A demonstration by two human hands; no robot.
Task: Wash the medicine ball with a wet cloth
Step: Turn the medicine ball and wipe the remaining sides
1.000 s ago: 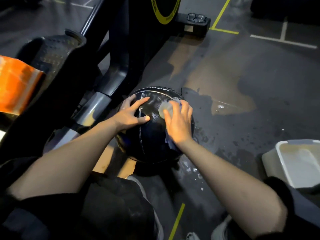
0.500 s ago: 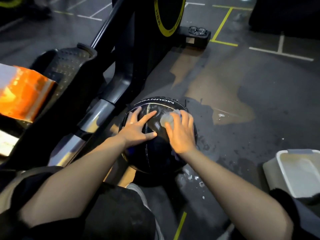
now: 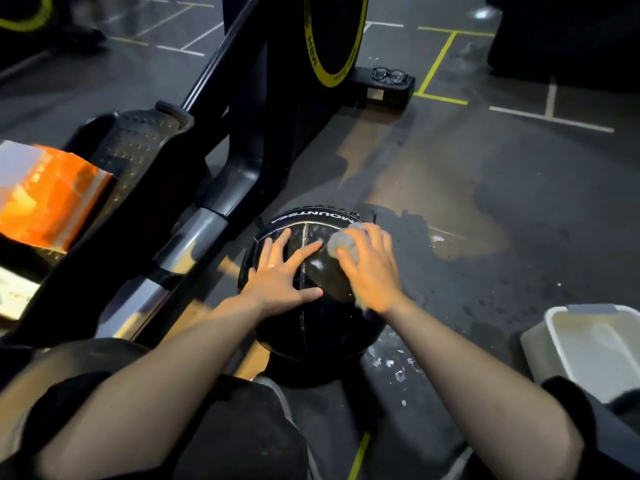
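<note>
We see the black medicine ball [image 3: 311, 327] sitting on the wet dark floor [image 3: 485, 237], just in front of the person's knees and close beside the frame of an exercise bike [image 3: 242, 140]. White lettering runs round its far upper edge. Our left hand [image 3: 280, 275] lies flat on the ball's top with fingers straight and spread, its grip wide and holding nothing. Our right hand [image 3: 372, 271] presses a pale wet cloth [image 3: 341, 242] against the ball's upper right side; the cloth bunches out past the fingertips, and the fingers curve over it. Water droplets and foam specks dot the floor near the ball. A white plastic basin [image 3: 540, 341] stands well to the right. A pair of glasses [image 3: 389, 75] rests on the bike's base.
</note>
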